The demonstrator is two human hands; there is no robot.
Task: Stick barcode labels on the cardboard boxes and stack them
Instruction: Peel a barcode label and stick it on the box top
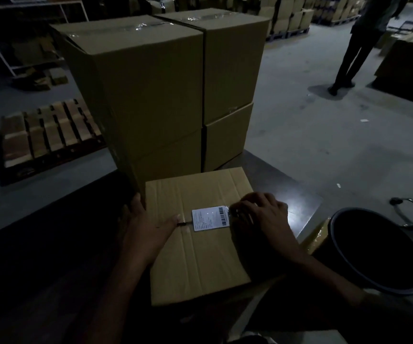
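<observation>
A flat cardboard box (200, 259) lies on the dark table in front of me. A white barcode label (210, 218) sits on its top near the middle. My left hand (151, 224) rests on the box's left edge, thumb stretched toward the label. My right hand (257, 214) lies at the label's right edge, its curled fingertips pressing there. Behind the box stand two stacks of sealed cardboard boxes: a tall left stack (146, 95) and a right stack (230, 70).
A black round bin (374, 252) stands at the right by the table. A wooden pallet (46, 135) lies on the floor at the left. A person's legs (349, 63) are at the far right, with more box stacks (292, 16) behind.
</observation>
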